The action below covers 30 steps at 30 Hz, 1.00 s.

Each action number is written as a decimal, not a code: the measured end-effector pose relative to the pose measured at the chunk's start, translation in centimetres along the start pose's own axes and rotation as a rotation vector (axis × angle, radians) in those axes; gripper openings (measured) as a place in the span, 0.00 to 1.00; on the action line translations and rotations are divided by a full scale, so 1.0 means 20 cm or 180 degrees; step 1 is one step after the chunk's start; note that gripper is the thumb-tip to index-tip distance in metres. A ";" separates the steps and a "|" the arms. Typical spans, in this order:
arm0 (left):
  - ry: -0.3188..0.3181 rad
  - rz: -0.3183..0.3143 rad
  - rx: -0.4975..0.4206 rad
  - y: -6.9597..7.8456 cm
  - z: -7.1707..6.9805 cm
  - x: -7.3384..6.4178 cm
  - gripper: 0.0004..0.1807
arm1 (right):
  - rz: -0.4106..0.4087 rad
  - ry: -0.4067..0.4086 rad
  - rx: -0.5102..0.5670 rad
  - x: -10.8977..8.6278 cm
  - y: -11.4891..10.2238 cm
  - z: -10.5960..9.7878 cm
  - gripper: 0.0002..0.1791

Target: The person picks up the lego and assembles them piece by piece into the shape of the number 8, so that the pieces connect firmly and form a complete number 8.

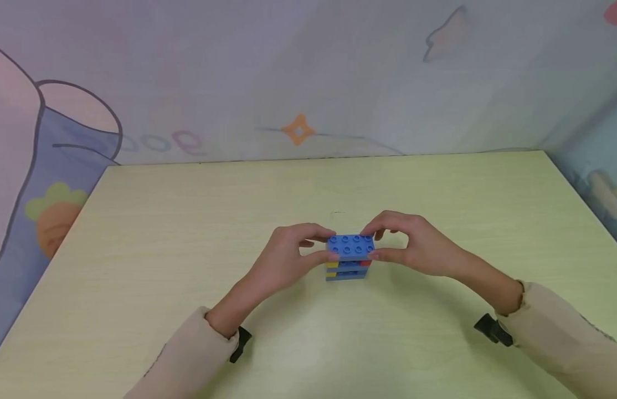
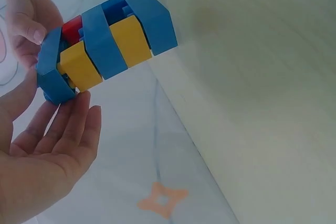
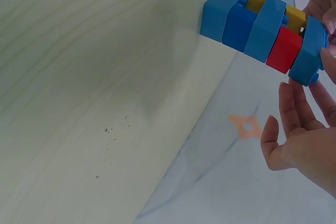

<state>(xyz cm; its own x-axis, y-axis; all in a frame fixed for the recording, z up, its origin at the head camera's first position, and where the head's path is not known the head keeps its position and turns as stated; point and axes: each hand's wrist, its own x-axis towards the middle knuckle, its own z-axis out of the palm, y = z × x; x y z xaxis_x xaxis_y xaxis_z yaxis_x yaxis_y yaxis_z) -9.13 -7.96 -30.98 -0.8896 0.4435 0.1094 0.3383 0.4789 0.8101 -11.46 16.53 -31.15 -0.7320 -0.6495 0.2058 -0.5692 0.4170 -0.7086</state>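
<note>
A small tower of toy building bricks stands upright on the table, a blue brick [image 1: 350,246] with studs on top. My left hand [image 1: 286,257] pinches this top brick at its left end, while my right hand [image 1: 428,247] pinches the right end. Beneath it, a yellow brick [image 2: 80,65] and a red brick [image 3: 284,49] sit side by side on a long blue brick [image 2: 105,40]. The lower layer has another yellow brick [image 2: 130,40] and a short blue brick [image 3: 239,27], resting on the bottom blue brick [image 3: 223,11]. A narrow gap shows under the top brick.
The pale wooden table [image 1: 189,221] meets a wall [image 1: 338,72] printed with cartoon figures at its far edge. Dark specks [image 3: 107,130] mark the tabletop beyond the tower. Black straps [image 1: 493,330] show at the sleeve cuffs.
</note>
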 end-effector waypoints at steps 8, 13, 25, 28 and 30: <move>0.0036 -0.0037 -0.0041 0.00 0.01 0.00 0.17 | 0.0011 -0.0040 -0.0019 0.00 -0.01 0.00 0.17; 0.0035 -0.0084 -0.0133 -0.01 0.02 -0.01 0.17 | -0.0021 -0.0027 -0.0036 0.00 -0.02 0.00 0.16; -0.0021 -0.0126 -0.0187 -0.02 0.02 -0.01 0.16 | -0.0179 0.0045 -0.0361 -0.01 -0.02 0.01 0.17; -0.0019 -0.0114 -0.0200 -0.02 0.02 -0.01 0.16 | -0.0340 0.0099 -0.0456 -0.01 -0.02 0.01 0.17; -0.0017 -0.0116 -0.0198 -0.02 0.02 -0.01 0.16 | -0.0475 0.0145 -0.0493 -0.01 -0.02 0.02 0.18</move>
<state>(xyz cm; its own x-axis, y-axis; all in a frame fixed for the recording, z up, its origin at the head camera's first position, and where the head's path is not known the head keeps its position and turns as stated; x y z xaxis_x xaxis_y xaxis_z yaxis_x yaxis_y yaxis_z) -9.01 -8.04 -31.56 -0.8993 0.4306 0.0761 0.2857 0.4468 0.8478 -11.00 16.24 -31.22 -0.6496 -0.6833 0.3334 -0.7206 0.4135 -0.5565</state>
